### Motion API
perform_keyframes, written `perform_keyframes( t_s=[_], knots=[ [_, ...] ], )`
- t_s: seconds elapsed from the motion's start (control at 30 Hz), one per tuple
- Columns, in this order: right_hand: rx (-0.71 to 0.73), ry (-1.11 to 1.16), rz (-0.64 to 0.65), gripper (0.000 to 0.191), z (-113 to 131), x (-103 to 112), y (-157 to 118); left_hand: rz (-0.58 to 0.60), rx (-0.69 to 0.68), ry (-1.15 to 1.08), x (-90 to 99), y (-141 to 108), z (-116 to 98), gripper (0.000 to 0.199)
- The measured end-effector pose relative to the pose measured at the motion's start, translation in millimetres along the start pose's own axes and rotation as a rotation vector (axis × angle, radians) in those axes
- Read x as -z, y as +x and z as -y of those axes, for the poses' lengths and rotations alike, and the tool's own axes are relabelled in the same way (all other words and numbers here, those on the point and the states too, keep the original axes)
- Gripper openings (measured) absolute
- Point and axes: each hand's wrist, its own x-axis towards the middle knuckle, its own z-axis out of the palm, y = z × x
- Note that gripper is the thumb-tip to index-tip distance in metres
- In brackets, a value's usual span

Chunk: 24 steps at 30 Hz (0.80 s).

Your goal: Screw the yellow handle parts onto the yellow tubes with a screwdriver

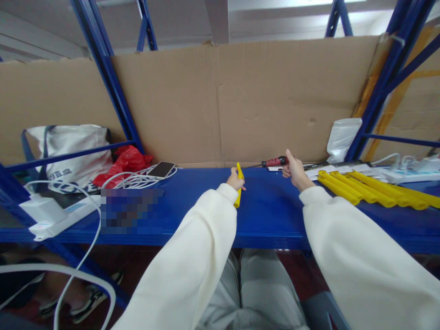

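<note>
My left hand [235,179] is closed around a yellow tube-like piece [239,197], held upright just above the blue shelf top. In my right hand [293,170] is the end of a screwdriver [274,162] with a red and black handle. Its thin shaft points left and its tip meets the yellow piece near its upper part; whether it goes into the piece I cannot tell. Several more long yellow pieces [374,188] lie side by side on the shelf, right of my right hand.
On the left are a power strip [70,215] with a charger, coiled white cables [137,181], a phone [161,169], a red plastic bag [125,162] and a cloth bag [74,149]. Cardboard [261,101] walls the back. Another power strip [409,174] sits right. A person's shoe [91,302] shows below left.
</note>
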Motion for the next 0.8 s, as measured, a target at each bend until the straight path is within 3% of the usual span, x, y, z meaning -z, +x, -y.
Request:
perform_keyframes(
  t_s=[0.2, 0.4, 0.6, 0.8],
  knots=[
    [-0.022, 0.024, -0.049, 0.035, 3.2, -2.7, -0.6, 0.003, 0.001, 0.018, 0.6, -0.8, -0.3, 0.059],
    [0.011, -0.014, -0.083, 0.045, 2.1, -2.0, -0.3, 0.012, 0.003, 0.033, 1.2, -2.5, -1.1, 0.058],
    [0.007, 0.027, -0.113, 0.028, 4.9, -5.0, -0.9, 0.012, -0.014, -0.007, -0.4, 4.1, 3.6, 0.060],
    [0.002, 0.001, -0.082, 0.041, 2.9, -2.0, -1.0, 0.012, -0.047, -0.052, -1.8, 10.9, 9.0, 0.066]
  ],
)
